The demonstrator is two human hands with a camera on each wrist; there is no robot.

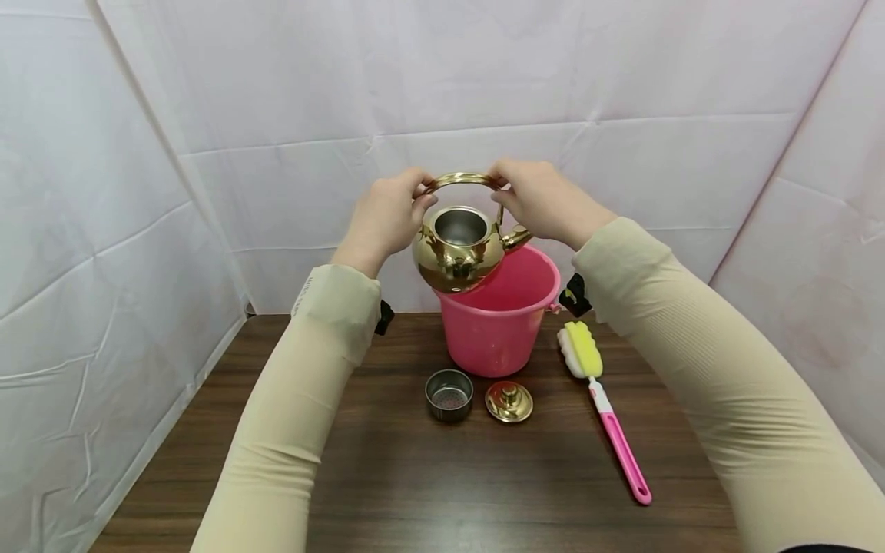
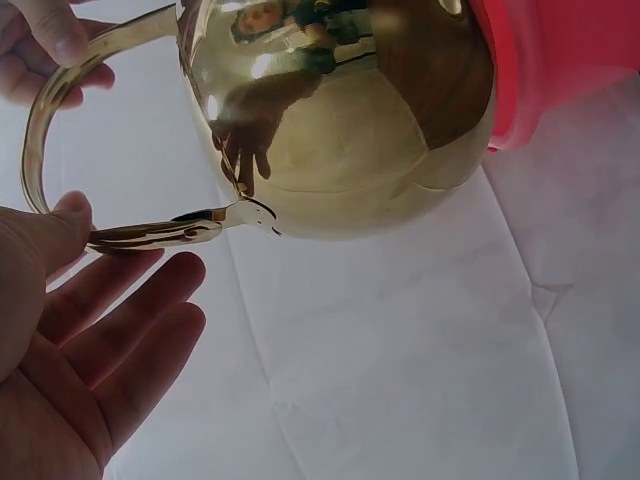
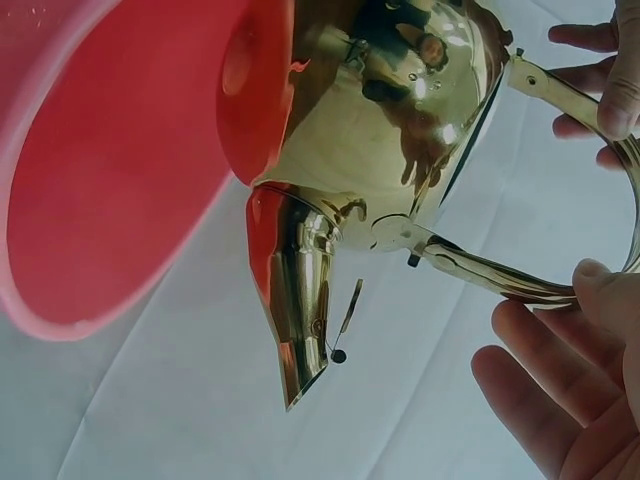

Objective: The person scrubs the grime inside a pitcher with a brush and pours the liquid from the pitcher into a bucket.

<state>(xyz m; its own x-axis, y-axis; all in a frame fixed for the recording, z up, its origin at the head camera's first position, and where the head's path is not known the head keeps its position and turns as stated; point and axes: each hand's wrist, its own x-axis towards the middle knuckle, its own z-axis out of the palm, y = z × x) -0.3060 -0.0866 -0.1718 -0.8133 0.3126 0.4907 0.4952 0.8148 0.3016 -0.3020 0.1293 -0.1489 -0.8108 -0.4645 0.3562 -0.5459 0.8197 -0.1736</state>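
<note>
A shiny gold teapot [image 1: 451, 265] without its lid hangs in the air, overlapping the left rim of a pink bucket [image 1: 487, 338] in the head view. My left hand [image 1: 389, 213] pinches the left side of its arched handle [image 1: 459, 178] between thumb and fingers. On the other side, my right hand [image 1: 542, 201] pinches the same handle near the spout. In the right wrist view the spout [image 3: 295, 290] points past the bucket's mouth. The dark inside of the teapot shows through its round top opening.
On the brown wooden table [image 1: 387, 476] stand a round metal strainer [image 1: 449, 408] and a gold lid [image 1: 508, 402], in front of the bucket. A sponge brush [image 1: 618, 438] with a pink handle lies at the right. White sheeting [image 1: 311, 77] hangs behind and at both sides.
</note>
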